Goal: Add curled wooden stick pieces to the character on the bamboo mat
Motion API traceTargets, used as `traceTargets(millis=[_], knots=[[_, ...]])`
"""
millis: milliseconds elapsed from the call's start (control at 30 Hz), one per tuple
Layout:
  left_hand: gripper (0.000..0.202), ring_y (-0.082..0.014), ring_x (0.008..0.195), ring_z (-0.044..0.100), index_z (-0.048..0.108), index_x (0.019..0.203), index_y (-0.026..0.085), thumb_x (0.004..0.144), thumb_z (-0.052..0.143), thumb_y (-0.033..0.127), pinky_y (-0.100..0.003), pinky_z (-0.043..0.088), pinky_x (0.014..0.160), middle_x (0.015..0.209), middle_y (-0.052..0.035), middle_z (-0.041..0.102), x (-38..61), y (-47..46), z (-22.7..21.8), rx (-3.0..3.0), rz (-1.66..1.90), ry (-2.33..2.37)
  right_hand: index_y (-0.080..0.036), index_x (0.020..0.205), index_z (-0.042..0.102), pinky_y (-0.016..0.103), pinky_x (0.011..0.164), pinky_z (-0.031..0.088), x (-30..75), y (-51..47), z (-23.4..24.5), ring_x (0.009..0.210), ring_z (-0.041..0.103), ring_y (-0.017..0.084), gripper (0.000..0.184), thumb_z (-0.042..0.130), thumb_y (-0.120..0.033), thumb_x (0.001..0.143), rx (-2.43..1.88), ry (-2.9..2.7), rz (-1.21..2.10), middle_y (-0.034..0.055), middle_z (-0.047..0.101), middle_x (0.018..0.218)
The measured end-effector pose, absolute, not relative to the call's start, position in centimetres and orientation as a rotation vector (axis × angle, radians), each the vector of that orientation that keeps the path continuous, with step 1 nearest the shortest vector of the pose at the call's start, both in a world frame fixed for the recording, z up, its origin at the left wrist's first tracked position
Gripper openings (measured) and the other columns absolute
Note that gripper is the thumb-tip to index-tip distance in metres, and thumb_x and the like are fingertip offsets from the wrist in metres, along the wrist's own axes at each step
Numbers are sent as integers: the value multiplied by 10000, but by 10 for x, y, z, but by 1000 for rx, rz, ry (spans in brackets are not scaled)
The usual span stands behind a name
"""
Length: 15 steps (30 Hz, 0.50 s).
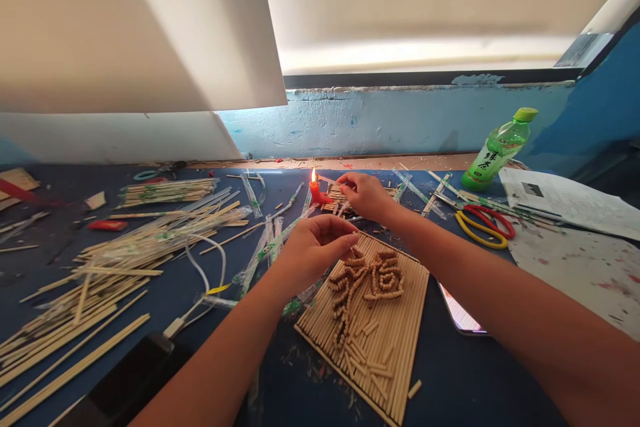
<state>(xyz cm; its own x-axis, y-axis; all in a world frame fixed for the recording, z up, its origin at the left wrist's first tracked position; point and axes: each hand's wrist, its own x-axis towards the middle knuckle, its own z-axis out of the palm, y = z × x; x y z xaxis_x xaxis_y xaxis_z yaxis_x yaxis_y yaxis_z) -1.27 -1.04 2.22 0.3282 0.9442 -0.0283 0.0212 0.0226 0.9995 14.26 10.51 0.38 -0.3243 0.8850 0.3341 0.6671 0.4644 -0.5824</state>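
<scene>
A mat of bamboo sticks (395, 340) lies on the blue table, with short stick pieces (370, 280) arranged on it in a raised pattern. My left hand (313, 247) hovers over the mat's upper left corner, fingers curled together in a pinch; what it holds is too small to name. My right hand (365, 195) reaches beyond the mat and pinches a thin stick (331, 181), its tip toward the flame of a short red lit candle (315, 190). A small pile of cut pieces (336, 201) lies beside the candle.
Heaps of chopsticks and plastic wrappers (115, 260) cover the left of the table. Red and yellow scissors (485, 223), a green bottle (497, 150) and printed paper (565, 200) sit at the right. A phone (463, 317) lies under my right forearm. A white cable (200, 273) curls at left.
</scene>
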Motion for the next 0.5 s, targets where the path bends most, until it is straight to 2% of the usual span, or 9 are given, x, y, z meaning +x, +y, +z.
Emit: traceTargets(millis=[233,500], knots=[[152,-118,628,621,676,848,146,794,737,274,-257,519,639,724,-20,675,-12,-11,26,1314,946,1082,-178,1029,694,317,810,430,142,104,3,920,630,211,236,501,-253,917,-1253,-2085,479,95,725,1029],[118,-99,536,550,655,817,167,806,712,269,-245,454,563,671,14,640,-13,-9,26,1290,1006,1140,-175,1005,702,313,791,443,140,103,4,882,639,205,219,513,-250,923,-1238,-2063,504,101,725,1014]])
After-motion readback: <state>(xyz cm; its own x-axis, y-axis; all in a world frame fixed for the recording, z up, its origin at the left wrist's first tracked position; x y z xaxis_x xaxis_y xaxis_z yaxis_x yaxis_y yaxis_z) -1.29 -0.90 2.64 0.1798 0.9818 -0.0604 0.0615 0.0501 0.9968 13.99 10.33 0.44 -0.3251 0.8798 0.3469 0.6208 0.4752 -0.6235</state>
